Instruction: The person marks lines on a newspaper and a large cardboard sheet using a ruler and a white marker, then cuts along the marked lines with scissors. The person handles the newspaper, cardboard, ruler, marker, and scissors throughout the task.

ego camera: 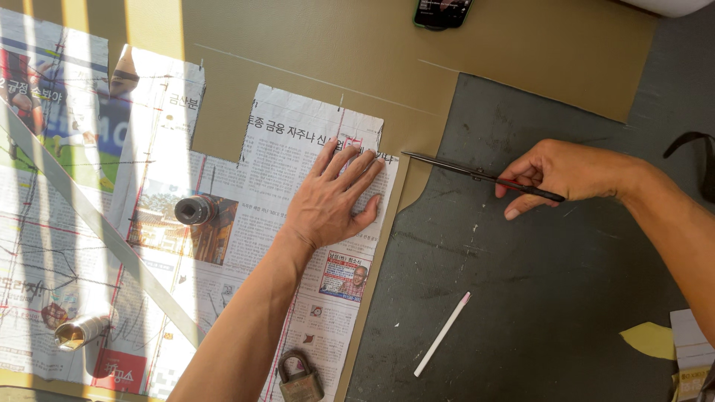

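The tan sheet (pixel 313 59) lies flat across the dark table (pixel 536 298), with a newspaper pattern (pixel 298 193) spread on top of it, and the scissors (pixel 477 175) are at the sheet's right edge, just beyond the paper's upper right corner. The right hand (pixel 555 175) is closed round the handles with the blades nearly shut, tips pointing left toward the pattern. The left hand (pixel 331 197) lies flat, fingers spread wide, pressing the newspaper down and gripping nothing.

To my eye, good cutting here means keeping that flat palm close to the blades so the paper cannot creep, following the paper's edge closely, and taking long, steady closes, not short snips.

A dark spool (pixel 195 210) and a brass padlock (pixel 300 378) sit on the newspaper as weights. A white chalk stick (pixel 443 333) lies on the table lower right, a phone (pixel 442 12) at the top edge.
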